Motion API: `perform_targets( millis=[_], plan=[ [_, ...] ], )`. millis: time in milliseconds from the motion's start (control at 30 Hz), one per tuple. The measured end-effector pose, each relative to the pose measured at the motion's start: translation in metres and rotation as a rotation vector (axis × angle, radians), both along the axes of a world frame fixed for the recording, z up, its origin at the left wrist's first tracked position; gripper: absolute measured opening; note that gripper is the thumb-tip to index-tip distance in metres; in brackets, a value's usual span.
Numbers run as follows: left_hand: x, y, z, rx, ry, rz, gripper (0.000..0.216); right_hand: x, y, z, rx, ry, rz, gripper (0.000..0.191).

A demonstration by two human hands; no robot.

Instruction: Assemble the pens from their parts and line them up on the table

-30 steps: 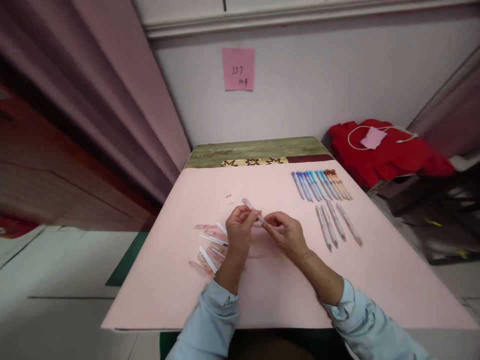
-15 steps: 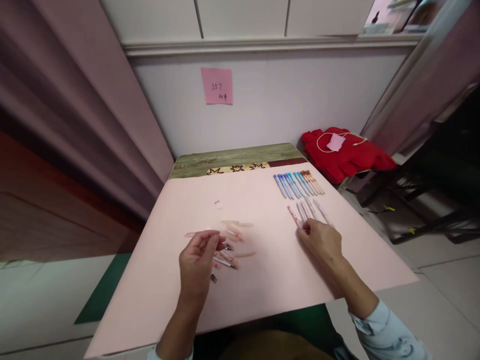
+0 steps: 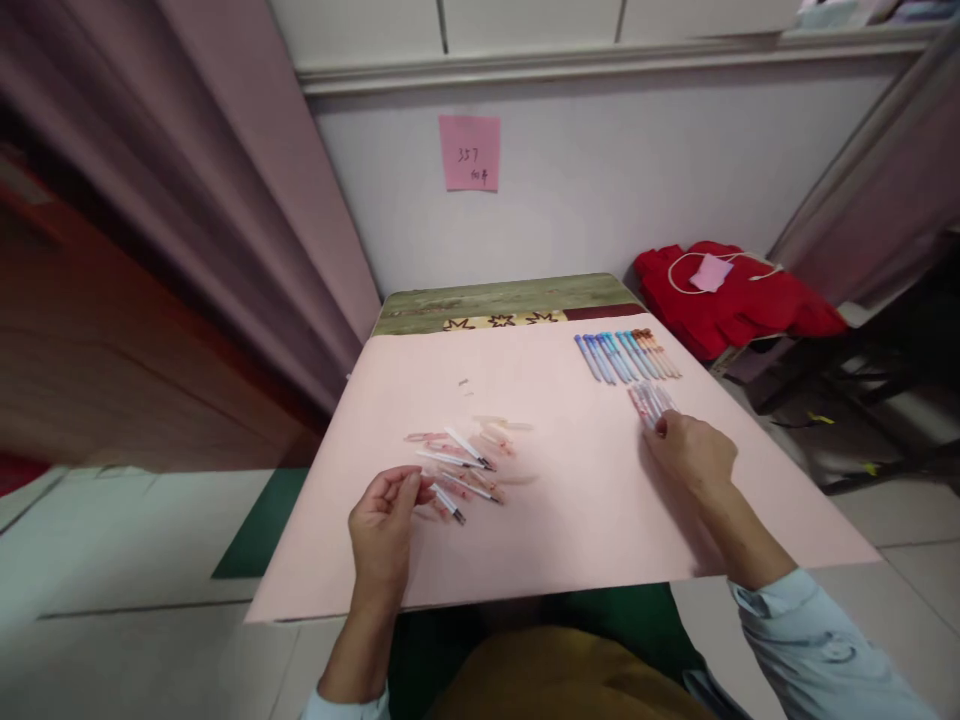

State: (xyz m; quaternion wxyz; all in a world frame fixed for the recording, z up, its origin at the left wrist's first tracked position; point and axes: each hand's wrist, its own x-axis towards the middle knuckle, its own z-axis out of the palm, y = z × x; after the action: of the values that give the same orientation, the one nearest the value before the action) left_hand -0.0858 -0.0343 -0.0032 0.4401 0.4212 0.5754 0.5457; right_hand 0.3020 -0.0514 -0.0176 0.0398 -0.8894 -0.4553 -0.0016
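Observation:
On the pink-covered table, my right hand (image 3: 694, 455) is closed at the near ends of several pale, clear pens (image 3: 649, 400) lying side by side, its thumb and fingers partly hiding them. My left hand (image 3: 386, 515) hovers at the near left edge of a loose pile, thumb and fingertips pinched together. Whatever is between those fingertips is too small to make out. The pile holds white pen refills (image 3: 465, 445) with dark tips, mixed with clear, pinkish pen barrels (image 3: 491, 435).
Behind my right hand lies a neat row of blue, turquoise and brown-topped pens (image 3: 626, 357). Two tiny bits (image 3: 463, 382) sit beyond the pile. A red cloth (image 3: 739, 300) with a white cord is at the far right. A pink note (image 3: 470, 153) hangs on the wall.
The pale pens by my right hand have been drawn closer together. My left hand has shifted left of the refills, showing more of the pile. The whole view has turned slightly.

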Motion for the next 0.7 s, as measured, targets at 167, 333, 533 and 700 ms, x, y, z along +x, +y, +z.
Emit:
perform_targets(
  millis=[167, 333, 533, 700],
  plan=[
    [-0.016, -0.001, -0.017, 0.002, 0.004, 0.085, 0.029, -0.004, -0.009, -0.004, 0.094, 0.019, 0.043, 0.042],
    [-0.028, 0.0, -0.022, 0.018, 0.01, 0.187, 0.029, -0.053, 0.009, 0.002, 0.327, 0.25, 0.305, 0.037],
    [-0.033, 0.0, -0.023, 0.02, 0.027, 0.188, 0.029, -0.132, 0.058, -0.003, 0.403, 0.594, 0.603, 0.025],
    [-0.039, 0.003, -0.027, 0.093, 0.386, 0.156, 0.022, -0.145, 0.074, -0.032, 0.509, 0.707, 0.542, 0.027]
  ],
)
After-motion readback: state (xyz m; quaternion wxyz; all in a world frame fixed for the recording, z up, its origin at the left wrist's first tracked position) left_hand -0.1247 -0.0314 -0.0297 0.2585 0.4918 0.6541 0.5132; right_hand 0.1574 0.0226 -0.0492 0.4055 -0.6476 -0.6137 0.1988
